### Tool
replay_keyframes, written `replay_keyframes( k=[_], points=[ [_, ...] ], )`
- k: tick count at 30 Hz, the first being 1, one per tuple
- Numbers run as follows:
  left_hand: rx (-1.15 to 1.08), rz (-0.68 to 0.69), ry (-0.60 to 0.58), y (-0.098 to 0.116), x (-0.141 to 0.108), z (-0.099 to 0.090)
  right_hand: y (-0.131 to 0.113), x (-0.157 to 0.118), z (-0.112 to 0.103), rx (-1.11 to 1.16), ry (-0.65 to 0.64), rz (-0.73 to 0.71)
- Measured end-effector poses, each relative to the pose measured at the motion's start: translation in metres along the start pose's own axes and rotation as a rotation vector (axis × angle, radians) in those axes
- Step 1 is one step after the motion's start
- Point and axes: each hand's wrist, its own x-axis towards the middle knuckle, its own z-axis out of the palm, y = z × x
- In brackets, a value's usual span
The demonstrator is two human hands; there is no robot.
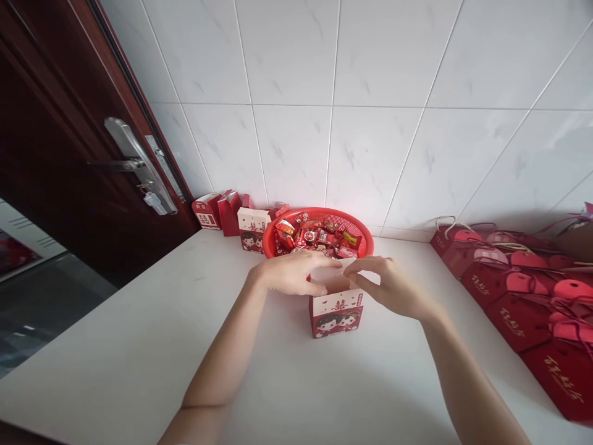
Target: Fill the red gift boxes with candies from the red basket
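A small red and cream paper gift box [336, 318], printed with two cartoon figures and a red double-happiness character, stands upright on the white counter with its top open. My left hand [296, 273] grips the left side of its top rim, thumb towards the front and fingers towards the back. At the right side of the opening, my right hand [389, 284] pinches the upper edge between curled fingers and thumb. Just behind the box is a red plastic basket [365, 247] of wrapped sweets [310, 236], its front partly hidden by my hands.
Several small paper boxes, among them a similar gift box [254, 228], stand left of the basket against the tiled wall [291, 142]. Rows of red gift boxes with cords [514, 321] line the right side. A dark door [60, 136] with a metal handle adjoins the counter's left end.
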Motion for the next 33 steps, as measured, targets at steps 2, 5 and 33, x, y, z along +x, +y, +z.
replay_keyframes(
  k=[2,5,33],
  points=[
    [-0.012,0.017,0.01,0.003,0.0,0.0,0.0,-0.001,-0.006,-0.001,0.029,0.045],
    [-0.05,0.068,0.036,0.004,0.002,-0.001,0.003,-0.002,-0.013,-0.018,0.085,0.102],
    [-0.295,0.117,0.599,0.0,0.006,-0.002,0.028,0.014,0.003,0.746,-0.002,0.117]
  ],
)
